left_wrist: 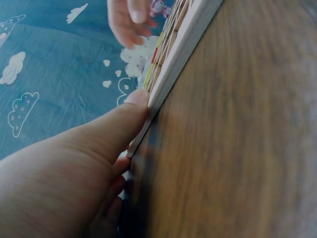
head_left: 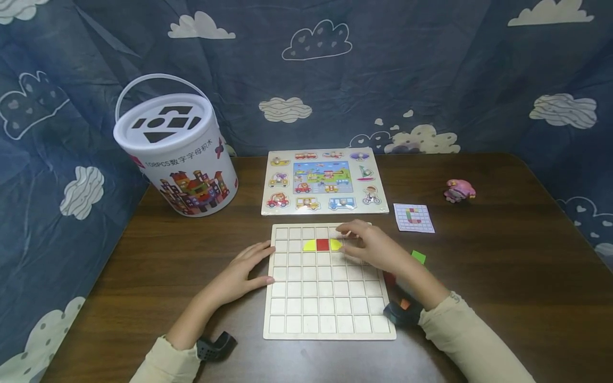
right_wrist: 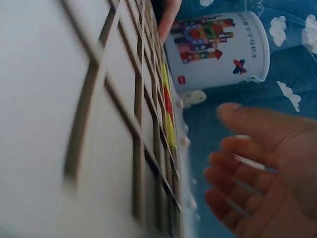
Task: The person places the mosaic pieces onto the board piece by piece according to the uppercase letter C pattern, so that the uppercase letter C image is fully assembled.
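Note:
A pale wooden grid board (head_left: 325, 290) lies flat on the table. In its second row from the top, a red square piece (head_left: 323, 244) sits between two yellow curved-edge pieces, the left one (head_left: 310, 245) and the right one (head_left: 336, 244). My left hand (head_left: 233, 277) touches the board's left edge with thumb and fingertips, its fingers fairly straight. Above the upper right of the board hovers my right hand (head_left: 375, 247), fingers loosely bent. In the right wrist view nothing shows between the thumb and fingers of that right hand (right_wrist: 262, 168).
Right of the board are a green block (head_left: 419, 257), a partly hidden red block (head_left: 390, 277) and an orange one (head_left: 405, 304). A pattern card (head_left: 414, 218), a pink toy (head_left: 461, 190), a vehicle puzzle (head_left: 325, 209) and a white bucket (head_left: 191, 165) stand or lie farther back.

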Available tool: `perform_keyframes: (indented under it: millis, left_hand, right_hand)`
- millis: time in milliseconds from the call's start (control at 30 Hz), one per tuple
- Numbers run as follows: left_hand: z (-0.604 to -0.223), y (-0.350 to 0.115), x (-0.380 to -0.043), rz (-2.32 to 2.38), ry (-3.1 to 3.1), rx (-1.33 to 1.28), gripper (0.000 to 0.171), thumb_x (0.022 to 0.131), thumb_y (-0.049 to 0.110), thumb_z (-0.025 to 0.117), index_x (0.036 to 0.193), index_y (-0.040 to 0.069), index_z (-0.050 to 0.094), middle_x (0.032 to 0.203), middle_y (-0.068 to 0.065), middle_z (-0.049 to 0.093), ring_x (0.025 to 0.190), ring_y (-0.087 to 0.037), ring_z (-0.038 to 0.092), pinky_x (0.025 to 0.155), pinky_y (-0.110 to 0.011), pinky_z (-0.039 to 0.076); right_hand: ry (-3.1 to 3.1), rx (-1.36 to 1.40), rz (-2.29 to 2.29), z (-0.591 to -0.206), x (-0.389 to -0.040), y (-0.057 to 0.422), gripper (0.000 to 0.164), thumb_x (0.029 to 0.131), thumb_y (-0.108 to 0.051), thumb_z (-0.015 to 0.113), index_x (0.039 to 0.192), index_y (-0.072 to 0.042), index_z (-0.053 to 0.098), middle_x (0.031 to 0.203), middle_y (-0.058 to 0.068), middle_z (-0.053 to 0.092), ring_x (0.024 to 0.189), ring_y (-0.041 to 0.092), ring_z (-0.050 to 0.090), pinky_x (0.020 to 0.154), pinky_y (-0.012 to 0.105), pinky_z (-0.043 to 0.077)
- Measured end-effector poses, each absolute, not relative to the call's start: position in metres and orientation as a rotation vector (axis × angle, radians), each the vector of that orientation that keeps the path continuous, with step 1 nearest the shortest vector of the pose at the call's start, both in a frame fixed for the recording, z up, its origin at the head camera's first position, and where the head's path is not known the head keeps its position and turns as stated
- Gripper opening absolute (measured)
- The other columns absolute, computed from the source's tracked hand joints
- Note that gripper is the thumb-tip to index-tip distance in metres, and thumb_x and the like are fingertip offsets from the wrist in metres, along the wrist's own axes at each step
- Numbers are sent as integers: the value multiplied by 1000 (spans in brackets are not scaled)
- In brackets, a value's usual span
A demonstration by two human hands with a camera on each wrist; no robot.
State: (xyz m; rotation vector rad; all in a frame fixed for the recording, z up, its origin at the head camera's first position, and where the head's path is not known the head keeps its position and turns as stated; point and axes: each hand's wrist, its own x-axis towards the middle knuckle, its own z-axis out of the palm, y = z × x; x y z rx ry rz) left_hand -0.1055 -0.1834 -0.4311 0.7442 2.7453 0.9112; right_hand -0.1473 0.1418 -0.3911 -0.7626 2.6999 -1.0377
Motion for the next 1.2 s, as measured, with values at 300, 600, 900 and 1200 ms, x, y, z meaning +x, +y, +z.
perform_keyframes:
  millis: [300,600,900,1200]
  left_hand:
    - [-430,-182,-106,902,2743,737,66,83,46,58,138,17,37,145,-1,26,132,-25,19,102,-50,20]
    - [-430,-182,-107,910,2734,746,65,83,46,58,138,16,38,145,-3,27,132,-25,19,101,-50,21]
    - [-430,-182,-107,911,2737,746,65,83,43,60,138,15,38,144,-3,27,132,-25,20,101,-50,21]
    - [-430,-183,-106,911,2738,732,65,84,43,59,138,16,37,145,-2,27,132,-25,19,102,-50,21]
  right_hand:
    - [2836,-676,-1075,-375,-129,190,49,80,-20,69,124,-8,51,123,8,50,113,29,45,90,50,38]
    - [2913,-560,-972,-392,-113,242,52,79,-29,70,121,-5,52,122,17,50,116,37,40,89,57,32]
    - [2956,-525,-907,-414,-109,265,40,79,-20,70,111,0,58,108,15,55,93,29,52,78,48,42]
    - [3012,-514,-831,-416,-112,265,26,76,-11,71,99,-2,63,96,11,55,83,25,51,70,42,43]
